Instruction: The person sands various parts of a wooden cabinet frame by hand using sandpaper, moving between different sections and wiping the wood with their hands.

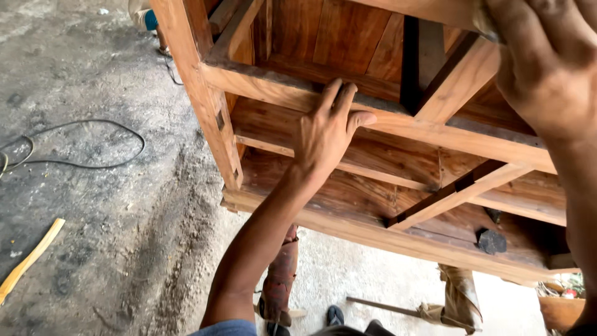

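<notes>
Left hand (326, 127) is seen flat and open, palm down on a horizontal rail of the large reddish-brown wooden furniture frame (398, 155), fingers pointing up and away, thumb splayed to the right; the forearm runs up from the lower middle of the view. Right hand (547, 59) is noted at the upper right corner, close to the camera, back of hand toward the lens, curled over something pale at the frame's top edge; what is gripped cannot be told. The frame fills the upper and right portion of the view, with cross rails, diagonal braces and board panels behind. Grey dusty concrete floor (93, 205) is recorded at left. On it a black cable (93, 163) is looped, well apart from the frame. A pale yellow wooden stick (28, 261) lies at lower left. A small dark block (491, 241) rests on the frame's lower board.
</notes>
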